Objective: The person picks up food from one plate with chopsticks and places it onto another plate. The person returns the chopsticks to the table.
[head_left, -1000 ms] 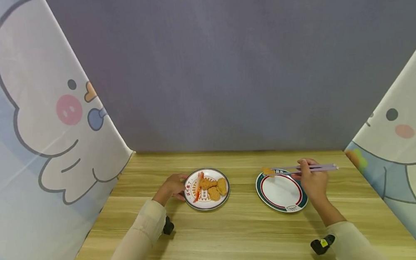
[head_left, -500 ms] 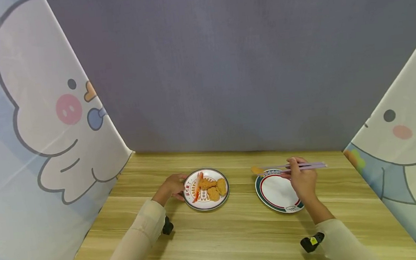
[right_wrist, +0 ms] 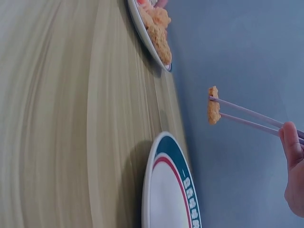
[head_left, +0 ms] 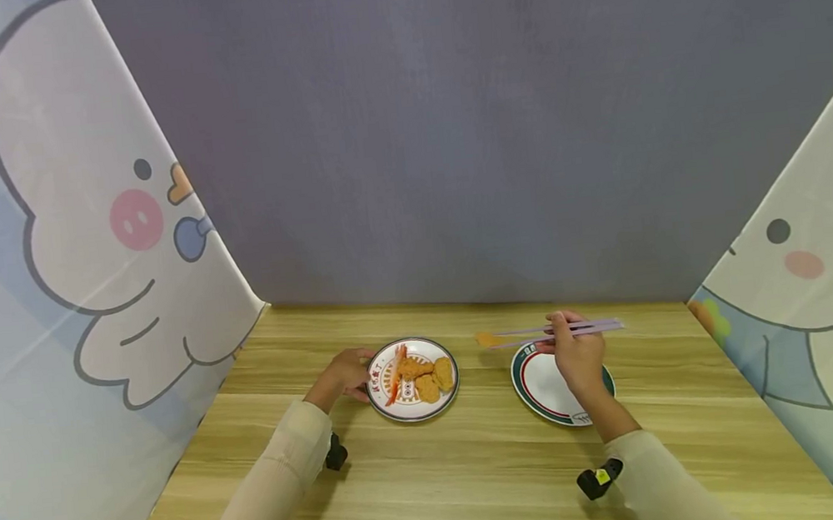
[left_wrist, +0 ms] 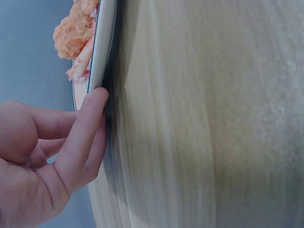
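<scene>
In the head view my left hand (head_left: 347, 374) holds the left rim of a white plate (head_left: 385, 407) with red print. In the left wrist view a fingertip (left_wrist: 99, 95) presses the plate's rim while other fingers curl beside it. On this plate lie an orange-red shrimp (head_left: 395, 376) and several fried nuggets (head_left: 427, 388). My right hand (head_left: 579, 355) grips a pair of lilac chopsticks (head_left: 598, 326). Their tips pinch a golden nugget (right_wrist: 213, 105), raised above the table between the two plates. Below the right hand sits a green-rimmed plate (head_left: 549, 387), partly hidden by the hand.
Both plates stand on a wood-grain table (head_left: 438, 484). A grey cloth wall (head_left: 450, 139) closes off the back, and cartoon-printed curtains (head_left: 79, 200) stand at both sides. Each sleeve carries a small black device (head_left: 599, 479) at the wrist.
My right hand has moved left, carrying the nugget in the chopsticks from over the green-rimmed plate toward the other plate. My left hand and its plate stay in place.
</scene>
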A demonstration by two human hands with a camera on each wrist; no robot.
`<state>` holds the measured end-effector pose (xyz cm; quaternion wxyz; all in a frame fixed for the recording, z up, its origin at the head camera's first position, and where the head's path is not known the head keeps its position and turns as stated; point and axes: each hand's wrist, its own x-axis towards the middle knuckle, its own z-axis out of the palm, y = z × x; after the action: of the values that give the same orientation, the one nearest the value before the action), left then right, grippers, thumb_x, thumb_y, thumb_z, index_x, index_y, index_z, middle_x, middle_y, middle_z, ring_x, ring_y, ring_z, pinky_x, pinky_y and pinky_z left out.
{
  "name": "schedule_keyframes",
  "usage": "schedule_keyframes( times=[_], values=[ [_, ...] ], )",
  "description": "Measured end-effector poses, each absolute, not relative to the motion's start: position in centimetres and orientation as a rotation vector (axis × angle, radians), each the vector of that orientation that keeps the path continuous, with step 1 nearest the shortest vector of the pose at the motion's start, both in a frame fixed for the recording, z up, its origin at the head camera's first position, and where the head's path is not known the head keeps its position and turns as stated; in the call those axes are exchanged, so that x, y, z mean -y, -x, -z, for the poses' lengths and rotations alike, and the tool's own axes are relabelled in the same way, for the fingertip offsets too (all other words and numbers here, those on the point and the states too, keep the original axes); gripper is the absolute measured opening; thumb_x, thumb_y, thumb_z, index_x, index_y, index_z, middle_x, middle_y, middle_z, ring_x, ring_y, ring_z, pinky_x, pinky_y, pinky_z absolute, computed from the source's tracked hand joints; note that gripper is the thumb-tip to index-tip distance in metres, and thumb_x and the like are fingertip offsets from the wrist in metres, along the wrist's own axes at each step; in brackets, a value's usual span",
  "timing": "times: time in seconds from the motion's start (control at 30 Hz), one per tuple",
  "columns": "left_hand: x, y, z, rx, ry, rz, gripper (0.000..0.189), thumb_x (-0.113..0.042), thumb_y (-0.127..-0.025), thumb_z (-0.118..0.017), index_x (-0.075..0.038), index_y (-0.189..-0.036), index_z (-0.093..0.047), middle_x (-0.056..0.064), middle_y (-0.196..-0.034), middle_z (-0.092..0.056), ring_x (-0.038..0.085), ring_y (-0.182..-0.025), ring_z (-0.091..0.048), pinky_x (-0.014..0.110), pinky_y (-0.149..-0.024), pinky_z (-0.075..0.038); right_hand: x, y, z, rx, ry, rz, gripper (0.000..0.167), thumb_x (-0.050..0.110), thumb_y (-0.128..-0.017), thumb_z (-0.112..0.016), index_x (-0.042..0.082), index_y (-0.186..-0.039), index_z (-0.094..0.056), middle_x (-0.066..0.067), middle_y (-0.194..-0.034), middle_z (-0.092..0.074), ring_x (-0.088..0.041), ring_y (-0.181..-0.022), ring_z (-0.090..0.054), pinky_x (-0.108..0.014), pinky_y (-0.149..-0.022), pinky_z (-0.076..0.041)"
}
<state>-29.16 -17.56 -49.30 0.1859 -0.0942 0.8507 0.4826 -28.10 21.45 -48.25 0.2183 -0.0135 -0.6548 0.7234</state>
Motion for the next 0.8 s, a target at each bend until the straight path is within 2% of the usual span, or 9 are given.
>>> schedule_keyframes(
  times=[0.13,0.27,0.4,0.5,0.73,0.8],
  values=[
    [17.7,29.3,49.5,-2.394,0.274,-1.359,0.063,0.012,-0.091,-0.054,-0.005,-0.151,-0.047,0.015,-0.086,-0.066,0.020,-0.063,-0.067,0.032,-0.057,-0.067,-20.4,28.3,48.2,1.825,0.014,-2.015,0.033,0.015,-0.104,-0.056,-0.017,-0.107,-0.063,0.004,-0.071,-0.069,-0.008,-0.051,-0.069,-0.026,-0.050,-0.063],
    [17.8,29.5,49.8,-2.393,0.274,-1.358,0.062,0.011,-0.091,-0.055,-0.005,-0.151,-0.047,0.016,-0.087,-0.067,0.020,-0.064,-0.067,0.032,-0.057,-0.067,-19.3,28.5,48.3,1.821,-0.011,-2.048,0.032,0.014,-0.104,-0.056,-0.017,-0.108,-0.064,-0.009,-0.076,-0.070,-0.010,-0.053,-0.070,-0.027,-0.051,-0.064],
    [17.7,29.4,49.8,-2.396,0.273,-1.357,0.061,0.011,-0.091,-0.056,-0.005,-0.150,-0.048,0.016,-0.087,-0.067,0.021,-0.065,-0.068,0.033,-0.058,-0.067,-18.1,28.6,48.3,1.836,-0.013,-2.073,0.033,0.016,-0.104,-0.057,-0.016,-0.110,-0.064,-0.028,-0.087,-0.069,-0.012,-0.055,-0.071,-0.027,-0.052,-0.065],
    [17.6,29.3,49.6,-2.386,0.276,-1.369,0.062,0.011,-0.091,-0.055,-0.004,-0.150,-0.047,0.015,-0.086,-0.067,0.021,-0.066,-0.068,0.033,-0.059,-0.067,-17.2,28.7,48.3,1.847,-0.019,-2.066,0.034,0.017,-0.105,-0.056,-0.016,-0.109,-0.064,-0.034,-0.091,-0.067,-0.009,-0.056,-0.071,-0.026,-0.053,-0.065],
    [17.4,29.0,48.9,-2.377,0.280,-1.359,0.061,0.010,-0.092,-0.053,-0.003,-0.151,-0.044,0.014,-0.088,-0.065,0.020,-0.068,-0.068,0.031,-0.062,-0.068,-15.3,29.2,48.6,1.849,-0.039,-2.068,0.032,0.015,-0.105,-0.055,-0.015,-0.106,-0.066,0.000,-0.074,-0.067,-0.005,-0.053,-0.069,-0.023,-0.051,-0.063],
    [17.4,29.1,48.9,-2.384,0.284,-1.353,0.060,0.010,-0.093,-0.053,-0.003,-0.151,-0.045,0.016,-0.089,-0.066,0.021,-0.069,-0.069,0.033,-0.063,-0.068,-14.8,29.4,48.7,1.835,-0.044,-2.086,0.032,0.015,-0.104,-0.056,-0.016,-0.107,-0.065,-0.002,-0.075,-0.068,-0.006,-0.052,-0.069,-0.024,-0.050,-0.063]
  ],
)
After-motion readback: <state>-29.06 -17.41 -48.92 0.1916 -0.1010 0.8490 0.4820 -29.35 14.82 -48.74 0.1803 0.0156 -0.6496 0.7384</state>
